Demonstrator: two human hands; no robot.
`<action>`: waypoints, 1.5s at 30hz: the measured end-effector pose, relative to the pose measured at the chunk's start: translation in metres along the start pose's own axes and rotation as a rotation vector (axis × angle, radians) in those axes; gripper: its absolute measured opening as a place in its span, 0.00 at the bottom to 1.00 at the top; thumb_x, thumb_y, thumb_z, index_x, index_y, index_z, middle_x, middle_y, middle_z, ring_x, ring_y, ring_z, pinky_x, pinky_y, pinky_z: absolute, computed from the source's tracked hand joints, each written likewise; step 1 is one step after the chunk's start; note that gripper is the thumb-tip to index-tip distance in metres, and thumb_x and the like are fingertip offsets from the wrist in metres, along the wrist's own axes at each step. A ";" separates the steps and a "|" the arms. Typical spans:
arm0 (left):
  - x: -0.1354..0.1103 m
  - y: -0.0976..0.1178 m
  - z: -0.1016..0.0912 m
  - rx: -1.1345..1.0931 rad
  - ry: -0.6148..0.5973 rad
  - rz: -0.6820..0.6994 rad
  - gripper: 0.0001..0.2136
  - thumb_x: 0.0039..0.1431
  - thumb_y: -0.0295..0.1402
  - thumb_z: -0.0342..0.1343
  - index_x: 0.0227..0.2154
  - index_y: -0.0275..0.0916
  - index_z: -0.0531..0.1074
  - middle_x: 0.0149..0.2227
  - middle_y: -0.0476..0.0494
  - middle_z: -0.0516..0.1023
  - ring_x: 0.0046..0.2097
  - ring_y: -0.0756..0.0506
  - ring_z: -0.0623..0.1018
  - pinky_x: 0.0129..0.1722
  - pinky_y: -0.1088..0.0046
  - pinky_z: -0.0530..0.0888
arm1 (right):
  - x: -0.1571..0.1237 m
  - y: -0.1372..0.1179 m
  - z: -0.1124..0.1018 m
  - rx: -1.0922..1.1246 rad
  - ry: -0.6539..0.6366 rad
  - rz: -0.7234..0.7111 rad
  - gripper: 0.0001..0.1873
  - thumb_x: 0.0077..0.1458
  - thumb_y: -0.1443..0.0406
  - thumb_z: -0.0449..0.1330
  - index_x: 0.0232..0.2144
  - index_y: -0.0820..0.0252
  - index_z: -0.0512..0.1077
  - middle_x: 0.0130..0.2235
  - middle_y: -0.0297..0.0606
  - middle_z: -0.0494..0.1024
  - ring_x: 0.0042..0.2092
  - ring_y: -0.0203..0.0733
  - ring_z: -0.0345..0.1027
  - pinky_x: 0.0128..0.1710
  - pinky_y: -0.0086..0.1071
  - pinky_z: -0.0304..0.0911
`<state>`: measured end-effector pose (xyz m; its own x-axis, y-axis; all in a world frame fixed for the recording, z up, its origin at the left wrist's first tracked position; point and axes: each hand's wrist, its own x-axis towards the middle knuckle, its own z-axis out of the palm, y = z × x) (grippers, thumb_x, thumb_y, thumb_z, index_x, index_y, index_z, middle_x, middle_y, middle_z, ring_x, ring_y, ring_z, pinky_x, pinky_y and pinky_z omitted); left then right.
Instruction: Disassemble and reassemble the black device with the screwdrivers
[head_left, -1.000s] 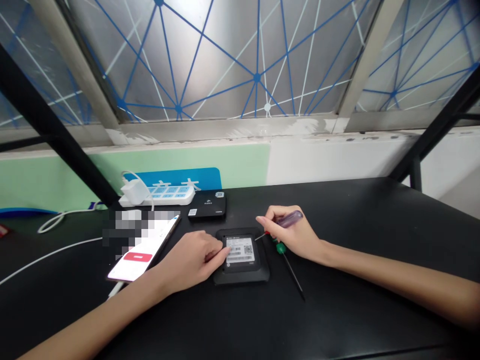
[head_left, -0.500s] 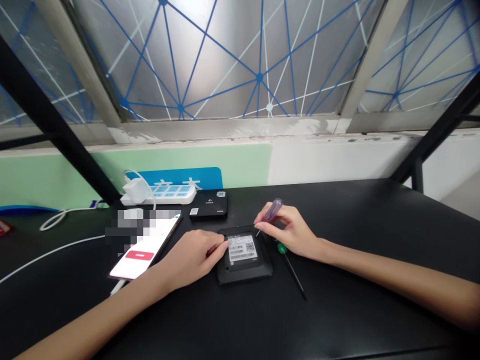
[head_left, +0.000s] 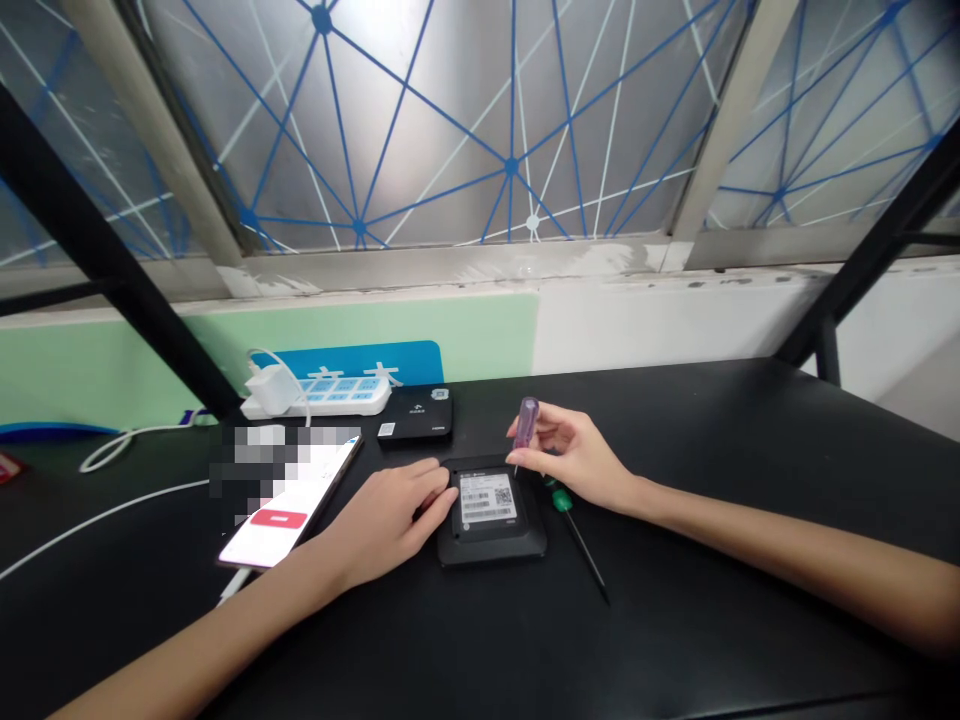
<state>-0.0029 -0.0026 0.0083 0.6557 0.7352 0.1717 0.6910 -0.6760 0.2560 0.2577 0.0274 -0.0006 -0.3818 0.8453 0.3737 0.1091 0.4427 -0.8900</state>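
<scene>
A small black square device [head_left: 491, 514] with a white label lies face down on the black table [head_left: 675, 620]. My left hand [head_left: 390, 520] rests flat against its left edge, fingers together, steadying it. My right hand [head_left: 574, 455] pinches a purple-handled screwdriver [head_left: 526, 420], held nearly upright with its tip on the device's top right corner. A green-handled screwdriver [head_left: 576, 535] lies on the table just right of the device, under my right wrist.
A lit phone [head_left: 289, 500] lies left of my left hand. Behind it stand a white power strip [head_left: 322, 395] with a charger plugged in and a second black box [head_left: 415, 414]. White cables [head_left: 97, 515] trail left. Black frame struts rise at both sides.
My right hand has tipped the purple screwdriver from lying almost flat to nearly upright, its tip now at the device's top right corner. The left hand has stayed on the device's left edge.
</scene>
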 end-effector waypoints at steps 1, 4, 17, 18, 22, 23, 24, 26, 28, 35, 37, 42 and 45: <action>0.000 0.000 0.001 -0.002 -0.002 0.003 0.15 0.71 0.35 0.41 0.25 0.40 0.57 0.28 0.51 0.63 0.29 0.49 0.66 0.29 0.72 0.60 | 0.000 0.000 0.001 0.020 0.004 0.003 0.15 0.50 0.58 0.69 0.33 0.62 0.72 0.28 0.33 0.71 0.26 0.32 0.62 0.28 0.29 0.64; -0.001 0.000 0.002 -0.001 -0.009 0.001 0.15 0.71 0.35 0.40 0.26 0.40 0.57 0.29 0.51 0.64 0.29 0.49 0.66 0.29 0.72 0.60 | -0.003 0.001 0.002 0.020 -0.015 -0.030 0.13 0.52 0.59 0.68 0.30 0.62 0.71 0.29 0.34 0.73 0.28 0.33 0.64 0.30 0.29 0.65; 0.001 -0.006 0.013 0.051 0.064 -0.022 0.13 0.71 0.34 0.40 0.29 0.40 0.59 0.29 0.51 0.66 0.30 0.49 0.70 0.30 0.73 0.62 | -0.006 0.006 0.006 0.095 -0.012 -0.047 0.10 0.59 0.61 0.62 0.39 0.63 0.72 0.30 0.37 0.75 0.29 0.35 0.70 0.31 0.31 0.70; 0.001 -0.007 0.014 0.058 0.075 -0.024 0.13 0.71 0.34 0.40 0.29 0.40 0.60 0.29 0.51 0.66 0.30 0.48 0.70 0.30 0.73 0.62 | -0.006 0.006 0.006 0.097 -0.009 -0.050 0.10 0.59 0.61 0.62 0.39 0.63 0.72 0.30 0.37 0.75 0.29 0.35 0.70 0.31 0.31 0.70; 0.003 -0.010 0.017 0.086 0.119 -0.044 0.13 0.71 0.34 0.40 0.29 0.40 0.61 0.30 0.50 0.67 0.30 0.48 0.70 0.30 0.73 0.63 | -0.003 0.008 0.007 0.105 0.006 -0.045 0.09 0.60 0.62 0.62 0.39 0.63 0.71 0.32 0.38 0.75 0.30 0.36 0.70 0.32 0.32 0.69; 0.003 -0.010 0.018 0.091 0.125 -0.048 0.13 0.71 0.34 0.40 0.29 0.40 0.61 0.30 0.50 0.67 0.30 0.48 0.70 0.30 0.72 0.63 | -0.002 0.008 0.007 0.106 0.011 -0.042 0.09 0.60 0.62 0.62 0.39 0.63 0.71 0.31 0.38 0.75 0.30 0.36 0.70 0.32 0.32 0.69; 0.003 -0.011 0.018 0.097 0.129 -0.053 0.13 0.71 0.34 0.41 0.29 0.40 0.61 0.30 0.51 0.67 0.30 0.48 0.70 0.30 0.72 0.63 | -0.002 0.008 0.007 0.107 0.015 -0.040 0.09 0.60 0.62 0.61 0.40 0.63 0.71 0.32 0.38 0.76 0.30 0.36 0.70 0.32 0.32 0.69; 0.004 -0.011 0.018 0.106 0.132 -0.066 0.13 0.71 0.35 0.40 0.29 0.40 0.60 0.30 0.51 0.66 0.30 0.48 0.70 0.30 0.72 0.63 | -0.002 0.010 0.007 0.109 0.022 -0.042 0.10 0.60 0.61 0.61 0.40 0.62 0.71 0.32 0.38 0.76 0.30 0.36 0.70 0.33 0.32 0.69; 0.005 -0.010 0.017 0.107 0.132 -0.080 0.13 0.71 0.35 0.40 0.29 0.40 0.60 0.30 0.50 0.66 0.30 0.48 0.70 0.30 0.72 0.63 | -0.003 0.012 0.007 0.116 0.026 -0.044 0.10 0.61 0.61 0.60 0.41 0.62 0.71 0.33 0.39 0.76 0.31 0.36 0.70 0.33 0.32 0.69; 0.004 -0.010 0.014 0.055 0.096 -0.103 0.14 0.71 0.35 0.41 0.26 0.40 0.57 0.26 0.52 0.65 0.28 0.49 0.68 0.28 0.73 0.60 | -0.005 0.015 0.008 0.166 0.012 -0.024 0.11 0.62 0.59 0.59 0.42 0.62 0.70 0.33 0.38 0.76 0.31 0.35 0.70 0.33 0.31 0.69; 0.003 -0.010 0.014 0.045 0.077 -0.094 0.15 0.71 0.35 0.41 0.26 0.40 0.56 0.25 0.53 0.65 0.27 0.49 0.67 0.27 0.73 0.59 | -0.006 0.014 0.008 0.162 -0.005 -0.026 0.12 0.62 0.59 0.59 0.42 0.62 0.70 0.33 0.38 0.76 0.30 0.35 0.69 0.33 0.31 0.69; 0.001 -0.007 0.011 0.037 0.025 -0.036 0.14 0.71 0.34 0.41 0.27 0.40 0.57 0.25 0.52 0.66 0.27 0.49 0.68 0.28 0.72 0.59 | -0.011 0.012 0.005 0.140 -0.052 -0.051 0.12 0.63 0.59 0.59 0.42 0.63 0.70 0.32 0.39 0.75 0.30 0.36 0.69 0.32 0.32 0.69; 0.002 -0.006 0.008 0.028 0.017 -0.030 0.14 0.71 0.34 0.40 0.27 0.41 0.56 0.24 0.53 0.65 0.27 0.49 0.68 0.28 0.72 0.58 | -0.013 0.009 0.003 0.132 -0.095 -0.081 0.12 0.63 0.59 0.58 0.41 0.63 0.70 0.32 0.39 0.75 0.29 0.35 0.69 0.31 0.31 0.68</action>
<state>-0.0034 0.0022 -0.0003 0.6290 0.7561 0.1808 0.7191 -0.6543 0.2342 0.2608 0.0196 -0.0145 -0.4701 0.7737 0.4248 -0.0450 0.4597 -0.8870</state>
